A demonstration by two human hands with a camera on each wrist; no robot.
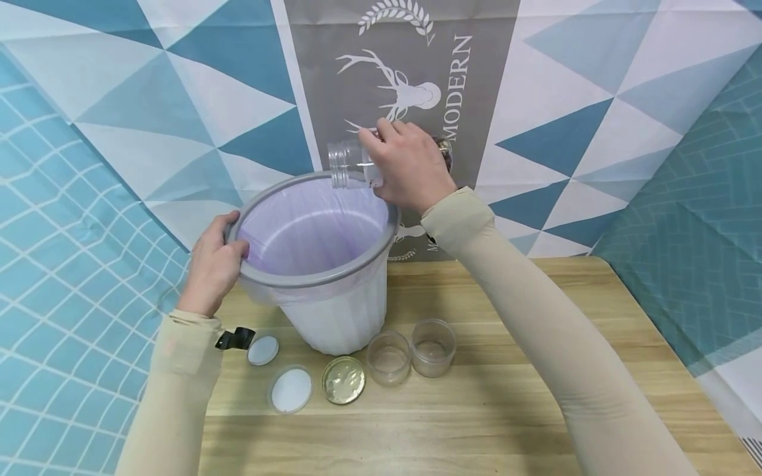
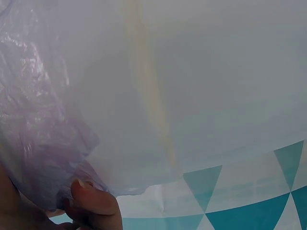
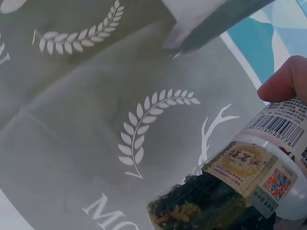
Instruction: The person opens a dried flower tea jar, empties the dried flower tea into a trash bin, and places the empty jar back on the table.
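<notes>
A white waste bin [image 1: 339, 324] with a grey rim stands on the table, lined with a thin purple bag [image 1: 286, 228]. On its left side my left hand [image 1: 211, 264] grips the rim, thumb toward the front; in the left wrist view its fingers [image 2: 98, 201] lie against the bunched bag edge. My right hand [image 1: 411, 162] holds a clear screw-neck jar [image 1: 348, 165] on its side, mouth over the bin's right part. Dark green contents with a printed packet [image 3: 244, 167] sit toward the jar's base in the right wrist view, beside a barcode label.
On the wooden table [image 1: 476, 423], before the bin, lie a small white lid [image 1: 263, 350], a clear-rimmed white lid [image 1: 290, 390] and a gold lid [image 1: 344, 380]. Two clear round containers [image 1: 433, 347] stand to their right. Patterned cloth [image 1: 553, 132] hangs behind the bin.
</notes>
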